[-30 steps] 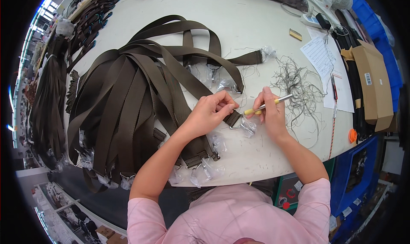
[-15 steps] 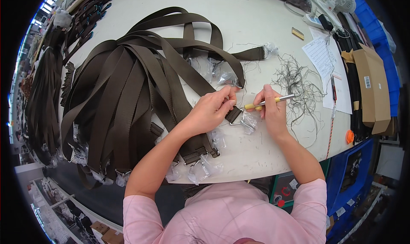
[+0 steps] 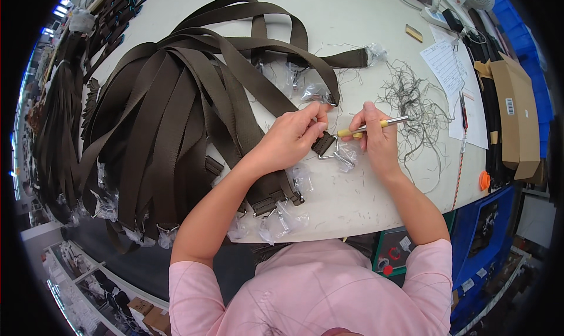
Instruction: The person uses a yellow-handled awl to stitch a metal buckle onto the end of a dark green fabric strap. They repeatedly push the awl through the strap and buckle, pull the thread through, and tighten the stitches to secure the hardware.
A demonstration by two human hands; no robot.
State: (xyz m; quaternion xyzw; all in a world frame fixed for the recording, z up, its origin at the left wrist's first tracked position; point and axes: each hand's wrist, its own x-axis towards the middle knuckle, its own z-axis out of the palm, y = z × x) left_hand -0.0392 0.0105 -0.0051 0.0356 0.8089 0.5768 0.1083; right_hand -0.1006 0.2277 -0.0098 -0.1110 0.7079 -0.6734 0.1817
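Observation:
A dark olive webbing strap point(image 3: 251, 77) runs to my left hand point(image 3: 294, 135), whose fingers are pinched on it near its stitched end point(image 3: 322, 144). Below those fingers, a metal buckle at the strap end is partly wrapped in clear plastic point(image 3: 348, 155). In my right hand point(image 3: 379, 142) is a slim pen-like tool point(image 3: 392, 122) with a yellow body and a silver shaft pointing right. Its yellow end lies just right of the left fingertips, close above the buckle. Whether it touches the strap or a thread, I cannot tell.
A large heap of similar straps point(image 3: 147, 118) covers the table's left side, many with plastic-wrapped buckles. Loose threads point(image 3: 414, 98) lie tangled right of my hands. Farther right are paper sheets point(image 3: 442, 65), a red-and-black tool point(image 3: 463, 109), an orange cap point(image 3: 484, 181) and a cardboard box point(image 3: 517, 118).
The whole view has shifted a little, so the table appears slightly higher. Both hands keep nearly the same places relative to the strap end, with the tool still in the right one.

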